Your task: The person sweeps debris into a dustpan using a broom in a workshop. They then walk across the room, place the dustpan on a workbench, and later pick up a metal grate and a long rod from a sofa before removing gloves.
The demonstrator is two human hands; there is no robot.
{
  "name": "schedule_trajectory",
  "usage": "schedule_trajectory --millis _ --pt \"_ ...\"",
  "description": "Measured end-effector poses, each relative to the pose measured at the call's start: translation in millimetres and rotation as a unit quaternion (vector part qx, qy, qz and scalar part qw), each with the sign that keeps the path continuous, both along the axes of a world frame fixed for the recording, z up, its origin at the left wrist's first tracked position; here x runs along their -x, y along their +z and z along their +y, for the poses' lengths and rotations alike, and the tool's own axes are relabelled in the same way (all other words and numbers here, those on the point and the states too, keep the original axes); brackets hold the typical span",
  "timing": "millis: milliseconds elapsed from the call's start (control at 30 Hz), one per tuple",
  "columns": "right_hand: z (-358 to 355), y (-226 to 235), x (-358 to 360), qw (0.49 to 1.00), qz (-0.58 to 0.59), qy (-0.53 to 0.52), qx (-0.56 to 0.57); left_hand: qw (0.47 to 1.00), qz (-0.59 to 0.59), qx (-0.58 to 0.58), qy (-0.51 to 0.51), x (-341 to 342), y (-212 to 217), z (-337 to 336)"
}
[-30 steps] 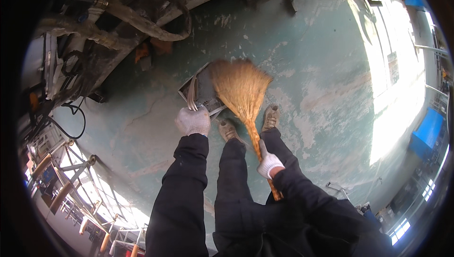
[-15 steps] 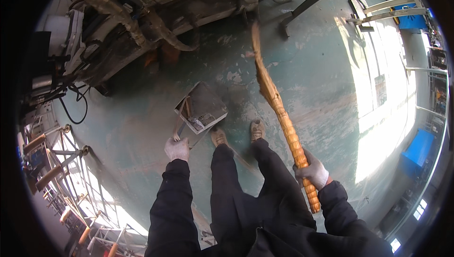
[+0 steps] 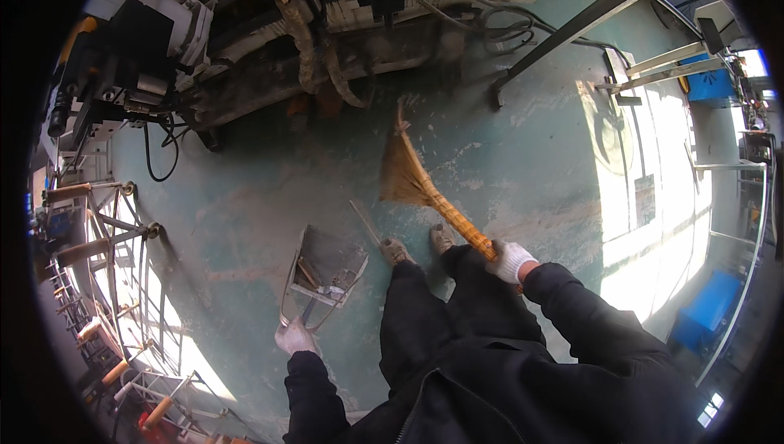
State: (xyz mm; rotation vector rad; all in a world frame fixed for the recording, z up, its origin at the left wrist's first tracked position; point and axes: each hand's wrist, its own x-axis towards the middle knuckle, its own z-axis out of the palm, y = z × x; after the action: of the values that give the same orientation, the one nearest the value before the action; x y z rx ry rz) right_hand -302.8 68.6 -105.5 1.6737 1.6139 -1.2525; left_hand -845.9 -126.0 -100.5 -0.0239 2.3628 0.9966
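My left hand [image 3: 296, 338], in a pale work glove, is closed around the handle of a grey metal dustpan [image 3: 333, 249]. Small scraps and a strip of what looks like wood lie inside the pan, near its handle side. My right hand [image 3: 512, 263], also gloved, grips the bound end of a straw broom [image 3: 447, 211]. Its fanned, slightly blurred bristles point away from me, over the floor in front of my shoes. A thin rod [image 3: 364, 222] lies between the dustpan and the broom, beside my left shoe.
Dark machinery [image 3: 327, 60] with hanging hoses spans the far side. A metal frame leg [image 3: 563, 40] slants down at the far right, with cables near it. Racks with rollers [image 3: 90, 252] stand at the left. Blue boxes [image 3: 706, 309] line the right. The green floor [image 3: 237, 223] is worn.
The broom has swung leftward and its head has come nearer, now fanned out. The dustpan has shifted left and closer to me, with my left hand still on it. The view has tilted too.
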Motion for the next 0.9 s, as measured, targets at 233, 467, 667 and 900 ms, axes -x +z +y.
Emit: schedule_trajectory --millis 233,467,667,900 --pt "112 -126 98 0.987 0.028 0.158 -0.029 0.993 0.097 0.071 0.020 -38 26 -78" --pt "212 -214 -24 0.984 -0.061 0.166 -0.017 0.978 0.092 0.162 0.100 -150 49 -36" --pt "289 -158 -234 0.977 -0.187 0.106 -0.006 0.975 0.111 0.181 0.069 -254 50 34" --pt "279 8 -309 0.977 -0.140 0.159 -0.036 0.992 0.030 0.043 0.116 -320 34 60"
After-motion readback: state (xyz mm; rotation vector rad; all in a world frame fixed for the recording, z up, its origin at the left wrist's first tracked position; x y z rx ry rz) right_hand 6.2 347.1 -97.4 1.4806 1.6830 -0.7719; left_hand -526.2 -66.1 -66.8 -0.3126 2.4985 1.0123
